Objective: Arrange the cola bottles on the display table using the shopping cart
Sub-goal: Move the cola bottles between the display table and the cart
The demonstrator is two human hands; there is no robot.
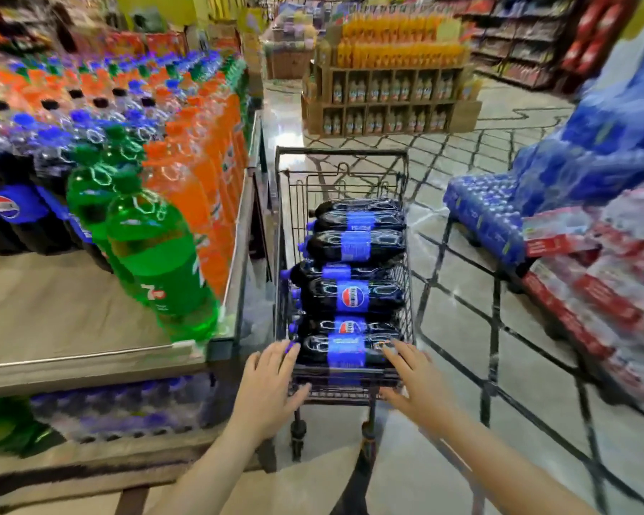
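Head view looks down on a small dark wire shopping cart (344, 169) standing just beside the right edge of the grey, metal-rimmed display surface (71, 310), and the cart is loaded with dark plastic cola bottles wearing blue labels and blue caps (354, 295). Every bottle lies on its side with its long axis running left to right across the cart, caps toward the display side, and they are stacked in a row from the near end to the far end. The nearest cola bottle (344, 351) lies straight ahead of both hands, between them. The left hand (272, 388) has its fingers spread and relaxed, fingertips at the cap end of that bottle, palm over the cart's near rim; whether it touches is unclear. The right hand (413, 381) is likewise spread wide and holds nothing, its fingertips at the bottle's base end. As I judge it, the coming move is a two-handed lift of that nearest bottle, then a swing left onto the bare near part of the surface, in front of the green plastic soda bottle (157, 254) and the standing rows behind it.
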